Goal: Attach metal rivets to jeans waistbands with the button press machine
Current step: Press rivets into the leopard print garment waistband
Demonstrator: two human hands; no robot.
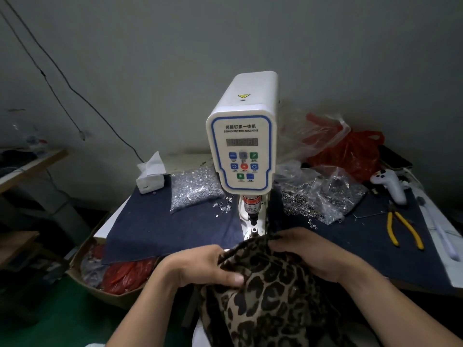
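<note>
The button press machine (241, 144) has a smooth, glossy white plastic housing, with a shiny metal die (254, 230) at its base. The leopard-print garment (273, 291) is soft matt cloth, and dark blue denim cloth (160, 229) with a rough weave covers the desk. Glittering metal rivets (194, 189) fill a clear, crinkled plastic bag, beside white tissue paper (151, 171); the pliers (404, 227) have glossy yellow handles.

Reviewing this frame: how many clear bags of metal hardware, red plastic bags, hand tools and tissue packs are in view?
Clear bags of metal hardware: 2
Red plastic bags: 2
Yellow-handled pliers: 1
Tissue packs: 1
Total: 6
</note>
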